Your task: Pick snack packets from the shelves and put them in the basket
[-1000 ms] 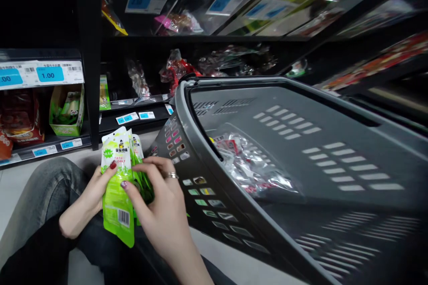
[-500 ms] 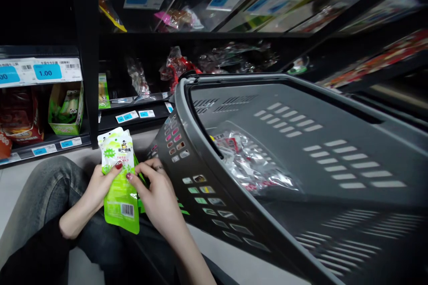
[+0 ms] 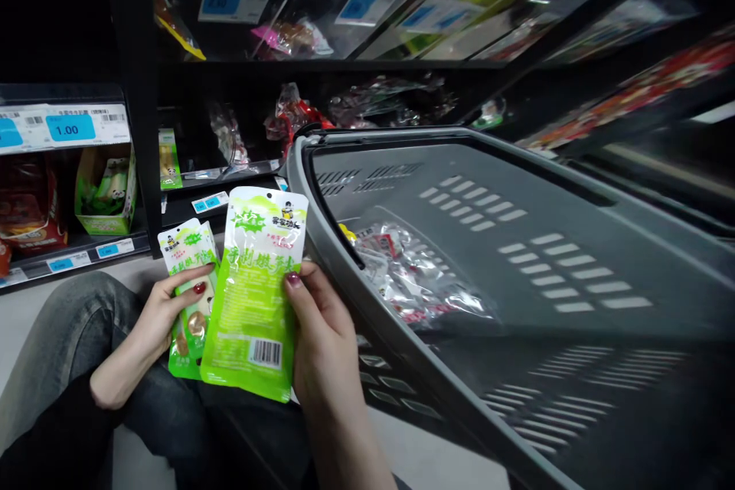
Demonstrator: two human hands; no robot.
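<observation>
My right hand point(image 3: 325, 329) pinches one green-and-white snack packet point(image 3: 253, 306) by its right edge, thumb in front. Its printed side with a barcode faces me, upright and slightly tilted. Just left of it, my left hand point(image 3: 152, 321) grips more green snack packets point(image 3: 187, 344), their fronts showing round brown pieces; how many is hard to make out. The right packet partly covers them. Close beside my right hand stands a grey shopping basket point(image 3: 396, 337), tipped toward me, with clear plastic packages point(image 3: 413, 268) inside.
Ahead, dark shelves carry price labels point(image 3: 72, 129), a small green display box point(image 3: 106, 191) and red packages point(image 3: 34, 207). Wrapped snacks point(image 3: 292, 119) lie on the low shelf behind the basket. My bent knee in grey jeans point(image 3: 74, 337) is at the left.
My right hand has drawn one packet away from the stack, rightward and closer to me. My left hand keeps the others, whose fronts now show. The view has shifted slightly.
</observation>
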